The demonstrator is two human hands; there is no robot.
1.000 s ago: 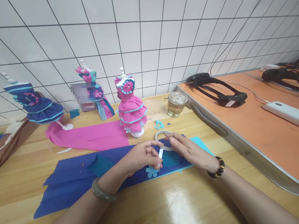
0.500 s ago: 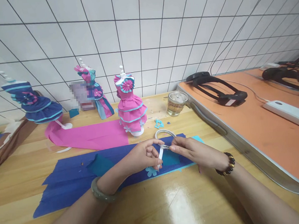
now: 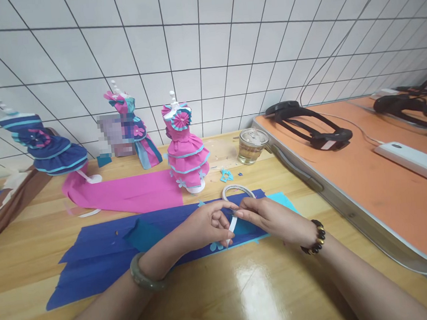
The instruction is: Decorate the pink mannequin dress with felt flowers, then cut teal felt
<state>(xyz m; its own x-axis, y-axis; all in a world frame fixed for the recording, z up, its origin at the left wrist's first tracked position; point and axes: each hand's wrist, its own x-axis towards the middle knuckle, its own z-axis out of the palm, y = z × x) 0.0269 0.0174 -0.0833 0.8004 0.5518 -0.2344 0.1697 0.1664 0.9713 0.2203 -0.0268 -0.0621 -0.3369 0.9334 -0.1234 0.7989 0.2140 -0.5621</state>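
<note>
My left hand [image 3: 213, 222] is closed over the blue crepe paper [image 3: 94, 255], pinching a short white strip of tape [image 3: 232, 224] between thumb and fingers. At the strip's upper end, the fingertips of my right hand [image 3: 265, 215] are pinched together, almost touching my left index finger. A small greyish thing shows between the two hands, too little of it to name. Just behind my fingers lies a roll of white tape [image 3: 224, 193], partly covered by them. A light-blue paper flower [image 3: 216, 246] lies below my left hand.
Three small dress forms stand at the back: one in blue [image 3: 58, 156], one in mixed colours [image 3: 149, 153], one in pink [image 3: 186, 152]. Pink paper [image 3: 134, 192] lies before them. A lidded glass [image 3: 251, 146] stands near the orange mat [image 3: 380, 185], which holds black headsets [image 3: 331, 138].
My right hand has shifted slightly left, closer to my left fingers. The greyish metallic-looking thing between the hands is now mostly hidden. The white strip is still in my left hand.
</note>
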